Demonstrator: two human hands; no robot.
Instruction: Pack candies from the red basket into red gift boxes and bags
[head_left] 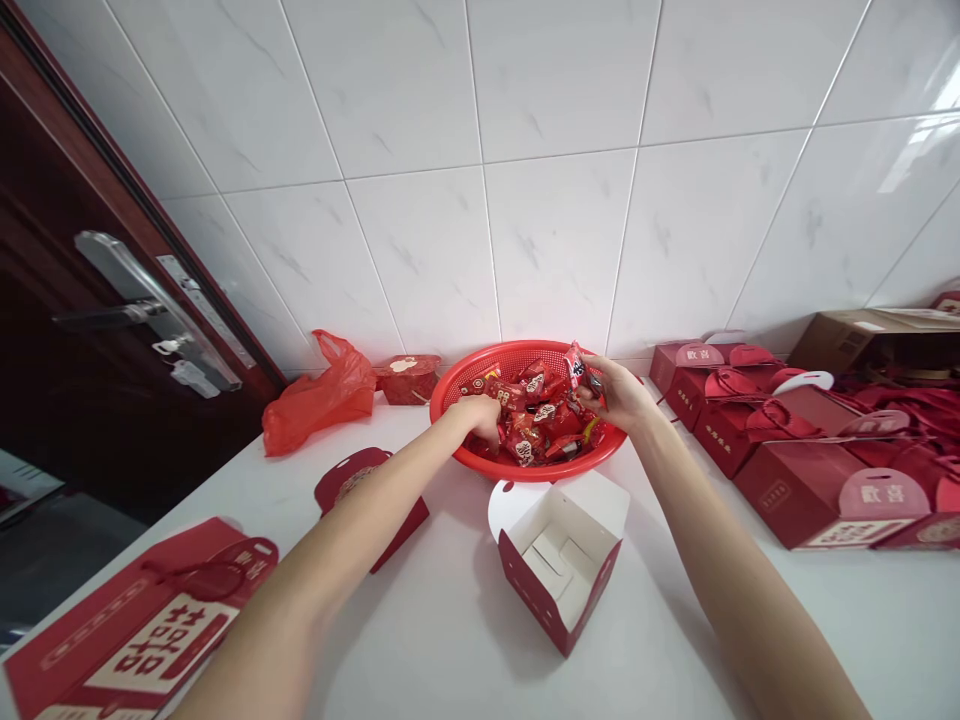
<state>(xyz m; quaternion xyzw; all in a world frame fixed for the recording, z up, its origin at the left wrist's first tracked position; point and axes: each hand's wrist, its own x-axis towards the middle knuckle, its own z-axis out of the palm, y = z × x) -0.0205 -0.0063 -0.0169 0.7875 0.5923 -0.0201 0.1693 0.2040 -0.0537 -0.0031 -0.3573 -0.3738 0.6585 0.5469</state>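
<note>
Wrapped candies [534,415] in red and dark wrappers fill a red plastic basket [480,462] against the tiled wall. My left hand [480,416] reaches into the basket's left side with fingers curled down among the candies; what they pinch is hidden. At the right side, my right hand [613,392] is closed around a red-and-dark wrapped candy [576,366], raised near the rim. An open gift box [551,570], dark red outside and white inside, stands in front of the basket, with no candy visible inside. Beneath my left forearm sits another red box [401,535], partly covered.
Several closed red gift boxes [795,490] with ribbons line the right side, beside a brown cardboard box [847,340]. On the left lie a red double-happiness bag [142,620] and a red plastic bag [322,400]. A small red box [410,380] rests by the wall, near a door handle [127,312].
</note>
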